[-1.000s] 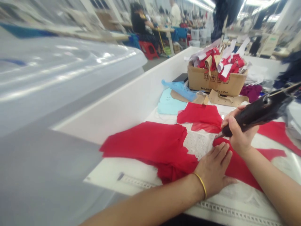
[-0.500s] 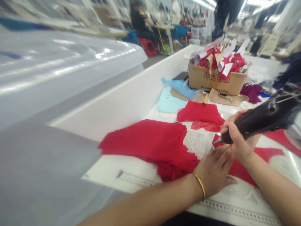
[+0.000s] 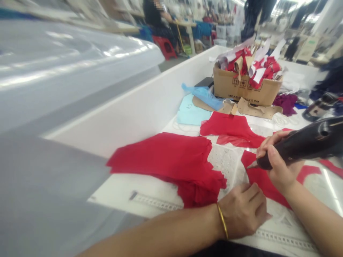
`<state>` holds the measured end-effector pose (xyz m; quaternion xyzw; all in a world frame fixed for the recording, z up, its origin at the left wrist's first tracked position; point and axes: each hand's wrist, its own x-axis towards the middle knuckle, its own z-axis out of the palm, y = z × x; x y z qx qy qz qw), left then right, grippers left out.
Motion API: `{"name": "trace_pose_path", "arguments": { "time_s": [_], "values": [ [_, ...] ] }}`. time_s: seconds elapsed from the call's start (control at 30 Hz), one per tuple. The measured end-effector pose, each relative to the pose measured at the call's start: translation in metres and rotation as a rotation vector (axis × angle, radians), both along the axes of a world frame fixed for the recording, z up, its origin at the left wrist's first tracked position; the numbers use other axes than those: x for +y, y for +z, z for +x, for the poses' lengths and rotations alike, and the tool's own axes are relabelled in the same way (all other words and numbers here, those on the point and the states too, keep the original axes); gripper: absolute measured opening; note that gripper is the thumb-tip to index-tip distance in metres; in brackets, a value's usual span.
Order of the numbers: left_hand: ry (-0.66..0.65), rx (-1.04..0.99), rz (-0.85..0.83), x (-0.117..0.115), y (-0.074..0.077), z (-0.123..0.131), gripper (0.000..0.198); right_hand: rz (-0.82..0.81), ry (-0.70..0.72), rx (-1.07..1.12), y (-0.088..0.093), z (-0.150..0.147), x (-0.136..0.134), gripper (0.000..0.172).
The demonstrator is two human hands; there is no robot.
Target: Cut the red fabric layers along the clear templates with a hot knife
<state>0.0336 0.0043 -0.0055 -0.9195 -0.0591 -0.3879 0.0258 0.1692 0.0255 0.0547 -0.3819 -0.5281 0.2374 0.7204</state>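
My right hand (image 3: 280, 166) is wrapped around the front end of a thick black barrel-shaped tool (image 3: 311, 142) with a pointed metal tip. The tip rests at the edge of a red fabric piece (image 3: 268, 184) on the white table. My left hand (image 3: 245, 210), with a gold bangle at the wrist, lies just in front of that piece. Its fingers are curled closed, and whatever they hold is hidden. To the left lies a stack of red fabric pieces (image 3: 163, 153) with jagged edges, beside a whitish perforated patch (image 3: 223, 160). Another red piece (image 3: 227, 125) lies behind.
A cardboard box (image 3: 246, 87) full of red and white scraps stands at the back. Brown card patterns (image 3: 258, 107), a light-blue sheet (image 3: 191, 112) and purple fabric (image 3: 286, 103) lie before it. A white side wall (image 3: 134, 103) borders the table. A ruler strip (image 3: 155, 201) runs along the front.
My left hand has drawn back toward me from the tool tip, and its fingers have curled in. The tool and my right hand have shifted slightly right, uncovering more of the red piece.
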Motion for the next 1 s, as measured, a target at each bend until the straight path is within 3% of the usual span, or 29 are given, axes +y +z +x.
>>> {"name": "trace_pose_path", "arguments": {
  "time_s": [0.1, 0.4, 0.73, 0.87, 1.0],
  "values": [
    [0.0, -0.003, 0.008, 0.0, 0.001, 0.001, 0.028, -0.003, -0.014, -0.035, 0.004, -0.001, -0.002, 0.017],
    [-0.096, -0.069, -0.009, -0.003, 0.006, -0.002, 0.029, -0.003, 0.102, -0.072, 0.01, 0.007, -0.029, 0.028],
    [-0.153, -0.067, 0.016, -0.003, 0.006, -0.004, 0.034, 0.023, 0.099, -0.045, 0.011, 0.005, -0.029, 0.029],
    [-0.088, -0.054, 0.004, 0.001, 0.005, -0.004, 0.03, 0.049, 0.01, -0.001, 0.01, 0.016, -0.02, 0.029],
    [0.066, -0.036, -0.015, 0.01, 0.006, 0.001, 0.019, 0.092, -0.089, 0.02, 0.002, 0.03, 0.0, 0.027]
  ]
}}
